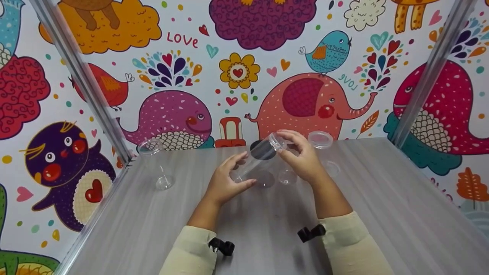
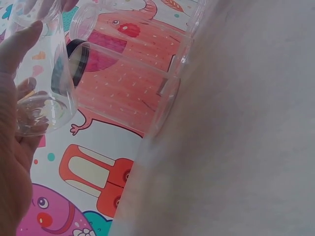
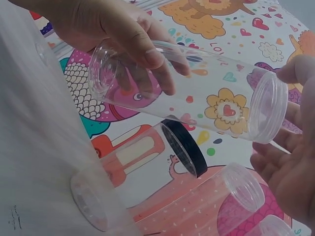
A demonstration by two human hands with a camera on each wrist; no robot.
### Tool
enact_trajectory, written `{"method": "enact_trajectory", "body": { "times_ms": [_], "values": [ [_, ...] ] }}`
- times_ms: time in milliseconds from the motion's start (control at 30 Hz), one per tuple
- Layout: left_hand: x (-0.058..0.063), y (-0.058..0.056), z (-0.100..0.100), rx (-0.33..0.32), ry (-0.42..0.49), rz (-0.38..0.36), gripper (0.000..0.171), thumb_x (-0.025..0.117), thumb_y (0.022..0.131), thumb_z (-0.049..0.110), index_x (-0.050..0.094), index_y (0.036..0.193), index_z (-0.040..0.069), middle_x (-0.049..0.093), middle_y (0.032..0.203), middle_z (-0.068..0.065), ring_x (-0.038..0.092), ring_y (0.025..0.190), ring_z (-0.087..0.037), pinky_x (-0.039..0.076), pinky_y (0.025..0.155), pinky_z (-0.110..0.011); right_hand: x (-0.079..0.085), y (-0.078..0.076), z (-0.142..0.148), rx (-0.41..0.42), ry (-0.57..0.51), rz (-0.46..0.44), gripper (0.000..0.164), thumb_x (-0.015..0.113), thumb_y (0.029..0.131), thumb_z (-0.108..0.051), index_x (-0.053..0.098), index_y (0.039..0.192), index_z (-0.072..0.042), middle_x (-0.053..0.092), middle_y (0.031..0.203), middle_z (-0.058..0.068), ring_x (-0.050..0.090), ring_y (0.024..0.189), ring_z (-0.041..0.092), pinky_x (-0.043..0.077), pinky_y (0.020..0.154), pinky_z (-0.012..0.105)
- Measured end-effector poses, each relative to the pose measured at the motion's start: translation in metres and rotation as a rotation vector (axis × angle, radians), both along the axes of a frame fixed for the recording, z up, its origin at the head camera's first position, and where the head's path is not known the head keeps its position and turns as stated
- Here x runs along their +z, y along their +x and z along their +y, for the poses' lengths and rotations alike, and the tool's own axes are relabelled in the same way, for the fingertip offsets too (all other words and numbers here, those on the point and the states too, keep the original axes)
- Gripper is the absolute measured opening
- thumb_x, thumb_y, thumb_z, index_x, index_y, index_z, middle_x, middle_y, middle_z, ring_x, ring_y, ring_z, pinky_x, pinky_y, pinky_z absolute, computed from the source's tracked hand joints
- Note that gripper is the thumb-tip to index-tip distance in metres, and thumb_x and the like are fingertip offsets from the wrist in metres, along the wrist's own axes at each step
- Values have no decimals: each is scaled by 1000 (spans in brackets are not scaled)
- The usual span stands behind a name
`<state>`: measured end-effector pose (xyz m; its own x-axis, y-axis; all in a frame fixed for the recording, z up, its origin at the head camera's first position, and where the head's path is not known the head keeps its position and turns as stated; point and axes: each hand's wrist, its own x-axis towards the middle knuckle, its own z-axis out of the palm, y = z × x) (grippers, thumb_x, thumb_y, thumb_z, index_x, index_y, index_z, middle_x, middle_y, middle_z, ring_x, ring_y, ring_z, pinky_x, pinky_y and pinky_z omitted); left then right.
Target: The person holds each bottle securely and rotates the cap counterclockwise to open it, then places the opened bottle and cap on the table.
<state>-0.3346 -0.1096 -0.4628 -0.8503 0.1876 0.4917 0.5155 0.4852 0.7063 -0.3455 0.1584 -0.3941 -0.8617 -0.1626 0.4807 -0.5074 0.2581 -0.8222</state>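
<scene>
My left hand [image 1: 225, 183] grips a clear cylindrical jar [image 1: 254, 157] near its base, thumb on one side and fingers on the other. The jar is tilted above the table, its base low on the left and its top up on the right. Around the clear ringed top [image 3: 268, 108], my right hand [image 1: 305, 162] curls its thumb and fingers. Nothing shows inside the jar in the right wrist view. Just behind it stands another clear jar with a black lid [image 3: 186, 147], partly seen through the held one.
A clear jar [image 1: 151, 147] stands at the back left of the grey table [image 1: 263, 236]. Further clear jars [image 1: 320, 139] stand behind my right hand. Metal posts [image 1: 86, 80] rise at both sides, and a cartoon-patterned wall [image 1: 237, 103] closes off the back.
</scene>
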Motion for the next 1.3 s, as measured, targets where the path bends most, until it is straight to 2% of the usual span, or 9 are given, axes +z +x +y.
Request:
{"method": "enact_trajectory", "body": {
  "times_ms": [100,267,400,533,767,1000,1067,1133,1300],
  "values": [
    [0,0,0,-5,1,-4,84,93,79,51,57,154,34,66,148,9,66,132,-15,59,109,-49,2,0,0,-53,43,1,50,75,96,-28,66,144,-19,61,145,6,58,128,25,54,112,54],
    [-1,1,1,8,-13,-14,85,92,78,54,57,154,36,66,147,11,66,132,-12,59,110,-43,3,2,-1,-135,93,-29,50,77,95,-42,70,139,-21,63,135,9,61,108,24,59,91,36],
    [-1,1,1,3,-13,-10,85,89,79,61,56,154,38,66,147,12,66,131,-11,59,109,-41,3,3,-1,-150,93,-37,46,78,95,-44,73,135,-21,65,135,9,61,102,23,60,83,30],
    [-1,0,1,-2,-7,-9,83,89,78,62,56,152,41,66,146,12,67,131,-10,59,109,-41,2,3,0,-128,71,-29,43,79,96,-40,74,134,-21,66,137,6,62,104,23,60,83,27],
    [0,0,1,-1,-7,-11,85,89,78,62,57,153,38,66,147,12,67,131,-11,60,108,-41,2,3,0,-34,-14,-3,37,78,97,-24,75,134,-19,68,141,4,63,116,23,57,91,21],
    [-1,-1,1,1,5,-29,85,91,78,58,57,153,37,64,149,13,66,132,-10,59,110,-43,1,2,0,7,-54,10,39,73,94,-9,75,133,-17,68,143,2,63,122,23,57,97,25],
    [-1,-1,2,5,8,-29,85,91,78,58,57,153,37,65,148,13,66,132,-10,59,110,-43,2,2,0,14,-57,14,40,72,94,-8,75,133,-16,67,144,3,63,122,22,57,96,24],
    [-1,0,2,10,7,-24,84,90,78,60,57,152,41,65,147,14,66,131,-9,59,110,-42,2,2,-1,17,-55,21,39,73,94,-9,75,133,-16,66,144,3,61,122,21,56,95,23],
    [-2,1,1,9,9,-8,82,89,77,62,55,151,46,66,145,14,66,131,-9,59,110,-41,2,2,-1,-41,-9,36,40,77,95,-24,73,135,-18,65,140,4,58,121,22,54,97,33]
  ]
}}
